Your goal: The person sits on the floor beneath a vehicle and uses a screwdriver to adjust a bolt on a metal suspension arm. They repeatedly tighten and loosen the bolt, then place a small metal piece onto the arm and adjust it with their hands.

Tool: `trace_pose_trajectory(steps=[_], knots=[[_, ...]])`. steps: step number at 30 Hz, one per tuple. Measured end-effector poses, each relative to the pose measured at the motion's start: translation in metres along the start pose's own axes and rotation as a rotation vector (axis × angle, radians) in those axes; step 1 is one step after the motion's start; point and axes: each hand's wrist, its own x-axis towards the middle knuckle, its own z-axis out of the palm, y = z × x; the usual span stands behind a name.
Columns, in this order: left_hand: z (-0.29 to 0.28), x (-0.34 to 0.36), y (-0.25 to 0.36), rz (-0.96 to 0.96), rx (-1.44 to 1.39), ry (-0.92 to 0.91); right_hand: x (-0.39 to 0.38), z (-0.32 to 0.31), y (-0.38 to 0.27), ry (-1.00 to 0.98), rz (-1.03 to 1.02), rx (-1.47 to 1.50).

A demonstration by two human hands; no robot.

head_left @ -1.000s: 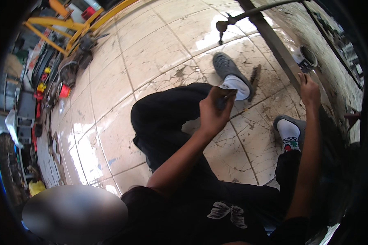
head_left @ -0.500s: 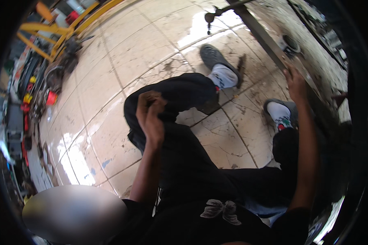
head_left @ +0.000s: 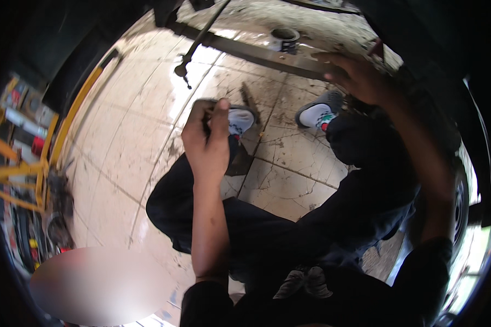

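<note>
My left hand (head_left: 207, 136) is raised above my left leg, its fingers curled and the thumb upright. Between thumb and fingers is a dark spot; whether a small thing sits there I cannot make out. My right hand (head_left: 357, 79) reaches forward with fingers apart, at the right end of a long flat metal bar (head_left: 251, 53) under a dark vehicle body. Whether the fingertips touch the bar is hard to tell. From above the bar's left part a thin metal rod (head_left: 202, 35) slants down, ending in a ball-shaped joint (head_left: 181, 71).
Behind the bar stands an open tin (head_left: 285, 37). A dark flat strip (head_left: 249, 101) lies on the tiled floor (head_left: 281, 177) between my shoes. A yellow metal frame (head_left: 73, 120) and assorted tools and parts line the left side. A wheel (head_left: 462, 204) shows at the right.
My view has turned toward the right, so the bar and rod appear further left. My left hand has risen and moved forward. My right hand's fingers have spread at the bar.
</note>
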Motion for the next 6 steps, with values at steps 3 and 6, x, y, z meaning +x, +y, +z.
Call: trace_pose_trajectory(steps=[3,6], knots=[[0.044,0.031,0.027,0.269,0.097,-0.089,0.001,-0.045,-0.008,-0.048,0.142,0.045],[0.069,0.059,0.044,0.257,0.077,-0.195,0.015,-0.077,-0.013,-0.16,0.34,-0.003]])
